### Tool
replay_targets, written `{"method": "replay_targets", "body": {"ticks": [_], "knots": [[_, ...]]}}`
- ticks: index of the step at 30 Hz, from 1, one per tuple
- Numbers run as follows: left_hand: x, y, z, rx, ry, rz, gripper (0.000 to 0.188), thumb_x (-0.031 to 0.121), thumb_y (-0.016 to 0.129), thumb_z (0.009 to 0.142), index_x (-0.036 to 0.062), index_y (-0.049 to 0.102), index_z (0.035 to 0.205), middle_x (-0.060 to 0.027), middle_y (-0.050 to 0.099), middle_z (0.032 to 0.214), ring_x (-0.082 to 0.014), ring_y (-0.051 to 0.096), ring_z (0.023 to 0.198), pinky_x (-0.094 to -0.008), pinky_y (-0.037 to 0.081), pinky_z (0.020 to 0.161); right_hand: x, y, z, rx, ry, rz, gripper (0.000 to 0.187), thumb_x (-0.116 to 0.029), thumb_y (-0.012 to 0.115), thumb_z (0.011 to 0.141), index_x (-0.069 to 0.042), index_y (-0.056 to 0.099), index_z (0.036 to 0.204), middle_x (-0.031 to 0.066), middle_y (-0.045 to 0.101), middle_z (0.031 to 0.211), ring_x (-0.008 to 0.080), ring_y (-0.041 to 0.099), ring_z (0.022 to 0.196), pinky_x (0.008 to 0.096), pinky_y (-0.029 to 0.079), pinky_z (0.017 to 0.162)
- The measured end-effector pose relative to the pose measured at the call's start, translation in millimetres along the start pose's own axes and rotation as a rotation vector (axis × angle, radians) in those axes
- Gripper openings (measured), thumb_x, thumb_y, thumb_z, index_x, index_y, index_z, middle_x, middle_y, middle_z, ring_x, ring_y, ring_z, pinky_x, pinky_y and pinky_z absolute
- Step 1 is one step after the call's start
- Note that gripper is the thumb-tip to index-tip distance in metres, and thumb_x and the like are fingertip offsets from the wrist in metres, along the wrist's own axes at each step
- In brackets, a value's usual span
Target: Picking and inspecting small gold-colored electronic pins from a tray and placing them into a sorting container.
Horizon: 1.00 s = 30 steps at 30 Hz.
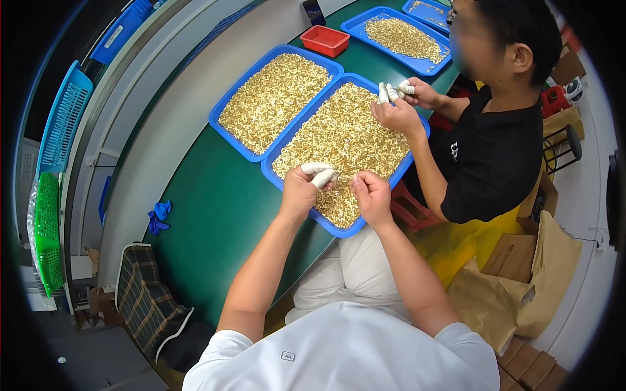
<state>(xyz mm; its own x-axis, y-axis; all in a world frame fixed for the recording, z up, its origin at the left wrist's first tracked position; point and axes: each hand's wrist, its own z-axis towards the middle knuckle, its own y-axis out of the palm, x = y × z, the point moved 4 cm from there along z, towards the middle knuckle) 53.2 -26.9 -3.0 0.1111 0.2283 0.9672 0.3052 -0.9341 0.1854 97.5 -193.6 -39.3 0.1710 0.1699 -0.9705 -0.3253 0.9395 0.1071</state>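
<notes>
My left hand (pixel 305 189), with white finger cots on some fingers, is closed in a pinch over the near part of a blue tray (pixel 268 171). A heap of small gold-coloured metal pieces (pixel 352 133) fills this tray. Just to the right, my right hand (pixel 373 199) has bare fingers, thumb and forefinger pressed together, facing the left fingertips across a small gap. Whatever sits in either pinch is too small to make out. Across the tray, a co-worker's hands (pixel 401 107), also in white finger cots, come together above its far right side.
A second blue tray (pixel 215 120) of similar pieces adjoins on the left. Farther back are a small red tray (pixel 325 40) and another blue tray (pixel 349 27). A crumpled blue glove (pixel 158 217) lies on the green table (pixel 202 202). The co-worker (pixel 489 143) sits at right.
</notes>
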Motion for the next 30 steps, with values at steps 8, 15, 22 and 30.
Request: {"method": "replay_targets", "body": {"ticks": [8, 15, 22, 30], "knots": [[-9.0, 0.0, -0.8, -0.032, 0.005, 0.329, 0.007, 0.004, 0.076, 0.084, -0.0004, 0.073, 0.09, -0.0053, 0.071, 0.08, -0.0097, 0.064, 0.067, -0.0237, 0.052, 0.061, -1.4, 2.0, 0.9, -0.026, -0.028, -0.041, 0.017, -0.008, 0.06, 0.096, 0.002, 0.064, 0.083, 0.0021, 0.059, 0.064, 0.0058, 0.049, 0.056, 0.0247, 0.04, 0.051], [-3.8, -9.8, -5.3, 0.107, 0.055, 0.005, 0.007, 0.001, 0.074, 0.085, -0.001, 0.072, 0.091, -0.0058, 0.071, 0.08, -0.0116, 0.065, 0.067, -0.024, 0.053, 0.063, -2.3, 2.1, 0.8, -0.014, -0.014, 0.007, 0.016, -0.009, 0.06, 0.096, 0.002, 0.065, 0.084, 0.001, 0.059, 0.065, 0.0047, 0.049, 0.057, 0.0241, 0.039, 0.051], [1.7, 1.2, -4.3, 0.065, 0.034, 0.1, 0.005, 0.001, 0.074, 0.086, -0.0012, 0.072, 0.09, -0.0056, 0.071, 0.079, -0.0109, 0.064, 0.067, -0.0237, 0.052, 0.063, -0.8, 1.3, 0.4, -0.044, -0.017, -0.018, 0.017, -0.009, 0.061, 0.096, 0.002, 0.065, 0.084, 0.0022, 0.06, 0.066, 0.0049, 0.051, 0.057, 0.0238, 0.04, 0.052], [-13.3, 4.6, 0.2, 0.001, -0.014, 0.093, 0.032, 0.029, 0.064, 0.098, -0.0001, 0.071, 0.085, -0.0068, 0.07, 0.075, -0.0102, 0.062, 0.065, -0.0246, 0.05, 0.061, -2.7, 0.4, 1.4, -0.113, 0.039, -0.049, 0.023, -0.012, 0.056, 0.101, 0.001, 0.061, 0.083, -0.0008, 0.057, 0.069, 0.0037, 0.047, 0.062, 0.0208, 0.039, 0.056]]}}
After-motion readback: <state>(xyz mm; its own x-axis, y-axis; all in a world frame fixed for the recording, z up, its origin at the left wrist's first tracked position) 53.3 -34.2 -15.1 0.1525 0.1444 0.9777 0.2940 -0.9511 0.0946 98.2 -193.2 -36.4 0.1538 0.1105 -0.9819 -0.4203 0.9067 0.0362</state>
